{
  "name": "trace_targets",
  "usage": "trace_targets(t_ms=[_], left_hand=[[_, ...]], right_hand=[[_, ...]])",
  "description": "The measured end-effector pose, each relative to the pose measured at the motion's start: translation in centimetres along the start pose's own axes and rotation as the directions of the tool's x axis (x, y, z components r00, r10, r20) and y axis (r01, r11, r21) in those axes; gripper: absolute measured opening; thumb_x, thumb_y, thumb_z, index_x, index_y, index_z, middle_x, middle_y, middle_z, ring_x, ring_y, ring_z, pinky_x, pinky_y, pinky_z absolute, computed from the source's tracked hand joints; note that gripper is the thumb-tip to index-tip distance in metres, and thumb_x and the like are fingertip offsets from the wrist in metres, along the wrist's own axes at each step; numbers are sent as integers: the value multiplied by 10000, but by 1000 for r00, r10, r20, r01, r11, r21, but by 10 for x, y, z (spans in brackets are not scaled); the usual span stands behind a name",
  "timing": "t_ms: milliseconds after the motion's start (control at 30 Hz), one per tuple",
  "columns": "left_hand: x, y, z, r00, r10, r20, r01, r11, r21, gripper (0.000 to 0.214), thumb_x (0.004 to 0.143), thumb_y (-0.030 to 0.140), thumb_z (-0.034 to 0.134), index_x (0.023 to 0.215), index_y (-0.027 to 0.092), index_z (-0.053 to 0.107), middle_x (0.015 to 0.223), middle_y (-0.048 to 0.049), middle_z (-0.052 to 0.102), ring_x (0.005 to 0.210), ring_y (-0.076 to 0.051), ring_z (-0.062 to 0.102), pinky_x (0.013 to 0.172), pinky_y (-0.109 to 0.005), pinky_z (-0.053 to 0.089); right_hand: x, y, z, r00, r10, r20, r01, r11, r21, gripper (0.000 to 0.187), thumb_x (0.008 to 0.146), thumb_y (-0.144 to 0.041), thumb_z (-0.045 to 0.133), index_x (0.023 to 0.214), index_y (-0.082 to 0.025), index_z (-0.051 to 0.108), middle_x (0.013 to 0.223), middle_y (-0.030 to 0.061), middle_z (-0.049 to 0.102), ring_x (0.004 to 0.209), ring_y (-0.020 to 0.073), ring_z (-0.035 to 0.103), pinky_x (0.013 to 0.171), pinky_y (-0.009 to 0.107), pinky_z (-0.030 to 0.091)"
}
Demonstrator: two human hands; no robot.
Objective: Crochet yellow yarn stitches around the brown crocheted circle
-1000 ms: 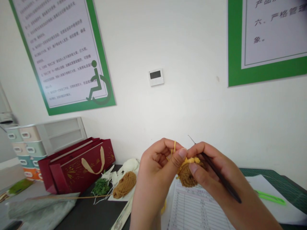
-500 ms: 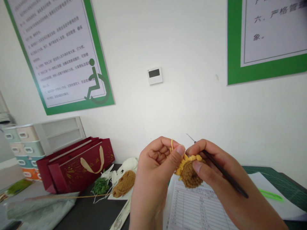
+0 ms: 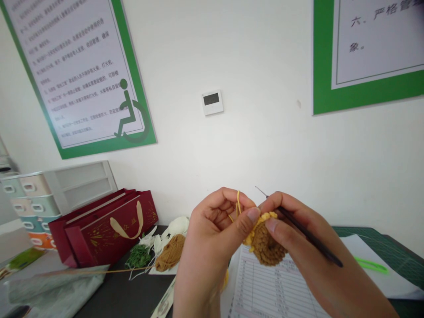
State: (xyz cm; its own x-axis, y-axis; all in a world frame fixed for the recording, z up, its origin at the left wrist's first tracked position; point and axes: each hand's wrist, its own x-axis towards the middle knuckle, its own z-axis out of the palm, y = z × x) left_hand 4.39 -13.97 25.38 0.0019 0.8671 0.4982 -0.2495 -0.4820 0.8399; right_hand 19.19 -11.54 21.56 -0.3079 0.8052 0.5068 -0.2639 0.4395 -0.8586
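Observation:
A small round crochet piece (image 3: 268, 247), brown in the middle with a yellow edging, is held up between both hands. My left hand (image 3: 217, 234) pinches its yellow edge between thumb and fingers, and a strand of yellow yarn (image 3: 238, 198) loops over the index finger. My right hand (image 3: 294, 234) grips a dark-handled crochet hook (image 3: 309, 236), its thin metal tip pointing up and left, clear of the stitches. The right thumb also presses on the crochet piece. Part of the yellow edging is hidden behind the fingers.
Left on the dark table are a brown yarn ball (image 3: 170, 252), green yarn (image 3: 139, 255), white yarn (image 3: 179, 226) and a red gift bag (image 3: 112, 225). Below my hands lies a printed sheet (image 3: 261, 287); to the right, a green cutting mat (image 3: 397, 256) and bright green clip-like item (image 3: 371, 265).
The crochet piece has tilted slightly and shows more of its brown middle. My left thumb has shifted a little to the right. A bit of yellow now shows beside my left wrist.

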Motion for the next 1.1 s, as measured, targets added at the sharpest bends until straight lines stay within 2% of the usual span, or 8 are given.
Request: trace_targets(t_ms=[133, 267, 467, 700, 933, 1100], left_hand=[[0, 3, 3, 999, 2, -32, -3, 999, -45, 161, 772, 187, 867, 801, 138, 717, 710, 12, 640, 644, -64, 535, 601, -154, 417], [0, 5, 4, 999, -17, -45, 13, 996, -84, 187, 744, 191, 883, 799, 142, 711, 734, -4, 651, 674, -86, 560, 627, -174, 436], [0, 2, 5, 998, -42, -35, 38, 994, -103, 137, 786, 184, 835, 828, 159, 707, 764, -14, 658, 697, -106, 572, 654, -207, 446], [-1, 2, 3, 998, -63, -6, 62, 988, -139, 114, 804, 182, 816, 826, 160, 706, 748, -9, 640, 678, -105, 560, 640, -212, 433], [0, 4, 4, 997, -69, -26, 66, 994, -87, 124, 806, 195, 827, 854, 155, 719, 769, -14, 655, 697, -102, 571, 654, -203, 452], [-3, 2, 1, 998, -48, 28, 49, 998, -36, 152, 803, 182, 840, 919, 176, 743, 783, 0, 666, 696, -89, 581, 649, -185, 466]], right_hand=[[0, -3, 1, 1000, 22, -17, -22, 1000, -7, 191, 986, -427, 593, 947, -240, 596, 769, -27, 555, 699, 130, 517, 613, 224, 456], [-1, -6, 3, 999, -14, -39, 14, 1000, -7, 181, 974, -417, 609, 944, -239, 609, 768, -26, 559, 680, 126, 527, 590, 221, 451], [-4, -14, 6, 996, 15, -90, -16, 1000, -10, 137, 964, -354, 618, 903, -231, 612, 727, -31, 569, 670, 126, 527, 593, 219, 446], [-1, -1, -1, 997, -65, -45, 63, 997, -44, 190, 981, -425, 601, 927, -244, 625, 752, -25, 579, 679, 127, 536, 583, 211, 445], [0, -5, 1, 999, -21, -35, 19, 999, -46, 292, 979, -502, 589, 866, -233, 602, 701, -24, 534, 632, 132, 490, 549, 229, 420], [1, -5, 0, 999, -29, -42, 24, 994, -108, 334, 993, -529, 547, 843, -236, 609, 719, -8, 547, 627, 138, 491, 540, 240, 422]])
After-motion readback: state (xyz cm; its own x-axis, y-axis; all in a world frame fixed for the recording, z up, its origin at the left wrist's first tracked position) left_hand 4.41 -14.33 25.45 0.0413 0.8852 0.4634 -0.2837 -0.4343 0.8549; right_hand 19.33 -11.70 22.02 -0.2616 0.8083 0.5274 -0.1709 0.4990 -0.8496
